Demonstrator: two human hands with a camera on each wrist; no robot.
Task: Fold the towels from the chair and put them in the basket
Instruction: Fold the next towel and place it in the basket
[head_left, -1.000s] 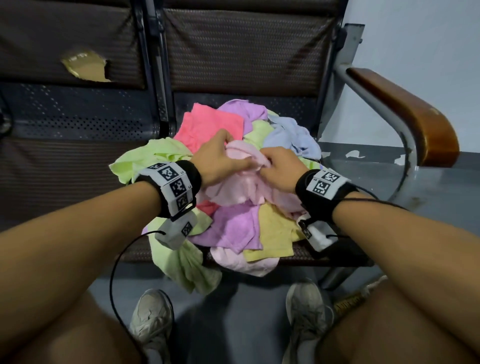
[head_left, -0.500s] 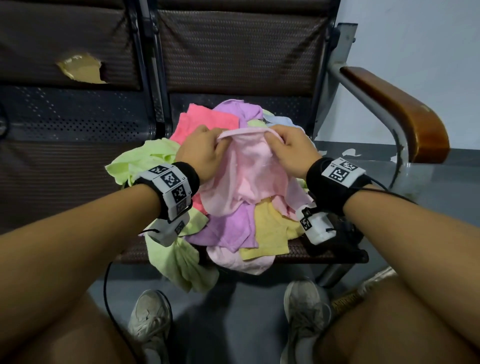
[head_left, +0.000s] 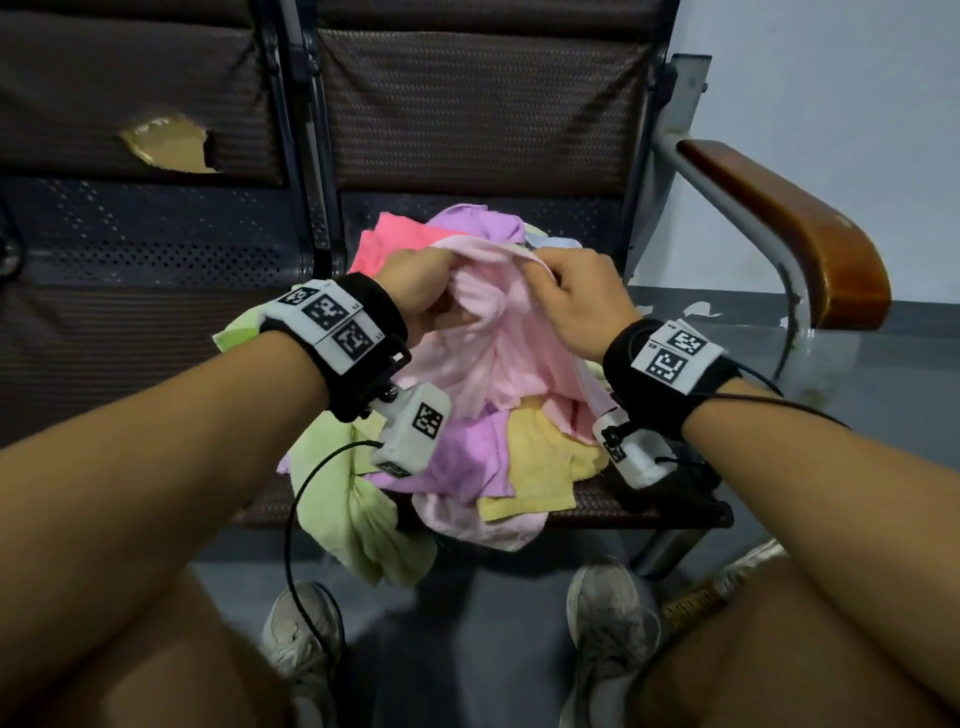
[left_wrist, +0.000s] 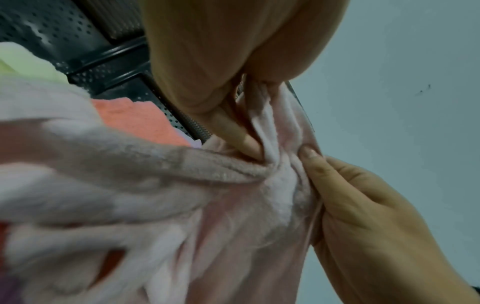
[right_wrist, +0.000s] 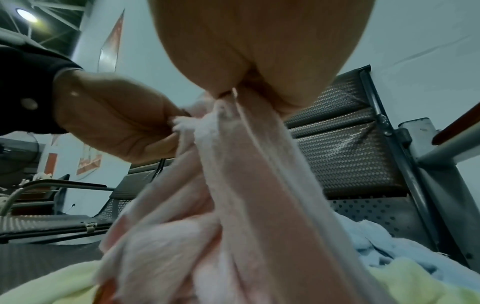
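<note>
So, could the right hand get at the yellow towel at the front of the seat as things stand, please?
Probably not at once: the right hand grips the pink towel, which drapes over part of the yellow towel.

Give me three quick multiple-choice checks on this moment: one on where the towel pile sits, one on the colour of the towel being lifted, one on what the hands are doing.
1. Where is the pile of towels?
A. On the floor by the shoes
B. On the seat of the chair with the wooden armrest
C. In a basket

2. What colour is the towel the hands have raised?
A. Pale pink
B. Yellow
C. Light blue

3. What state are the hands in?
A. Both open above the pile
B. Only the right grips cloth
C. Both pinch the same towel's upper edge

Answers: 1 B, the pile lies on the chair seat beside the wooden armrest. 2 A, the pale pink towel hangs between the hands. 3 C, the left hand and right hand each pinch its top edge.
</note>
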